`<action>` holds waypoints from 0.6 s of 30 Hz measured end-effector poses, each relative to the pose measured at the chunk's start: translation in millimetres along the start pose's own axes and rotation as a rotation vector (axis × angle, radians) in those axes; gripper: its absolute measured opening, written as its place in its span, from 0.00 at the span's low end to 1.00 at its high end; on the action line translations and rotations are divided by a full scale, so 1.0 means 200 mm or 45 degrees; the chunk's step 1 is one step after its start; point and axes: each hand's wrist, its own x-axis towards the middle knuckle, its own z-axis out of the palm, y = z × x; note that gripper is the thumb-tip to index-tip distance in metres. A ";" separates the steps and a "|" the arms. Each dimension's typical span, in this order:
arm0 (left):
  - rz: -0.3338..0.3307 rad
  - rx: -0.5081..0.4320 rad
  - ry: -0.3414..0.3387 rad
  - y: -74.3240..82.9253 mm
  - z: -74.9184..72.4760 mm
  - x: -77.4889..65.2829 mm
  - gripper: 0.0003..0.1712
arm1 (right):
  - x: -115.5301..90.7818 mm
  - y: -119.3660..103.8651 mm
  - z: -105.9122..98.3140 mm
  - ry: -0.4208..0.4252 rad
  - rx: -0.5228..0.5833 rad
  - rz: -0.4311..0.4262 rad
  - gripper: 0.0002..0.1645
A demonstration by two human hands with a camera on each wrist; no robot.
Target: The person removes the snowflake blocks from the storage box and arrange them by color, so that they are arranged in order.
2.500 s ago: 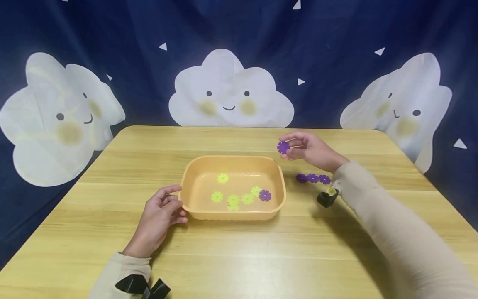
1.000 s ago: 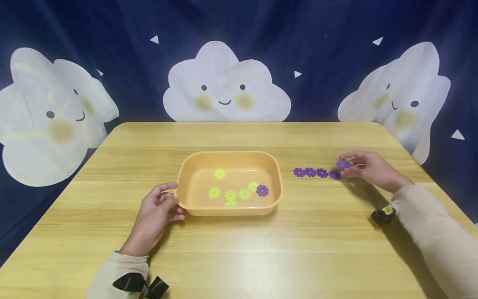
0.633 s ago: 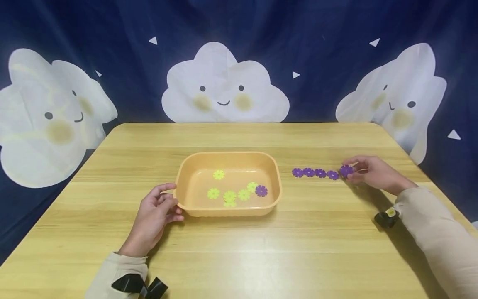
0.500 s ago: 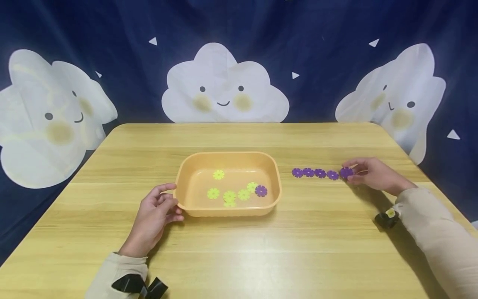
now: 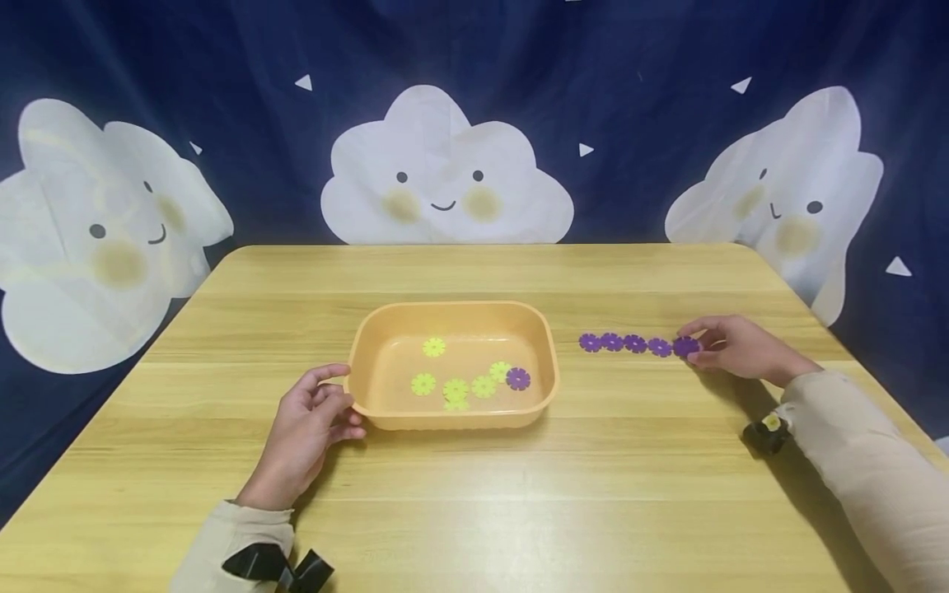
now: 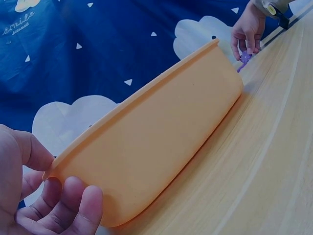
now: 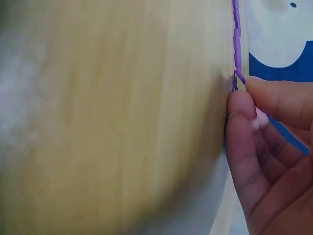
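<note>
My left hand [image 5: 307, 428] holds the left end of an orange plastic tub [image 5: 452, 420], its thumb and fingers at the rim. In the left wrist view those fingertips lie against the tub's outer wall [image 6: 156, 122]. Inside the tub lie several yellow snowflake discs [image 5: 423, 384] and one purple disc [image 5: 518, 379]. To the right, my right hand [image 5: 741, 347] pinches a purple snowflake disc [image 5: 684, 347] between thumb and fingers. That disc lies low over the table, at the right end of a row of purple discs [image 5: 634, 343], edge against edge with its neighbour.
The wooden table [image 5: 474, 502] reaches back to a dark blue curtain [image 5: 638, 66] printed with smiling clouds. Black straps [image 5: 766, 434] sit at both wrists over beige sleeves [image 5: 853, 461].
My right hand has moved from behind the tub's right corner to the row's right end, lowering the pinched purple disc and nudging it left against the row. My left hand stays on the tub.
</note>
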 end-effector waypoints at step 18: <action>0.011 -0.005 -0.006 0.00 0.00 0.00 0.23 | 0.01 -0.02 -0.02 -0.164 0.002 0.110 0.25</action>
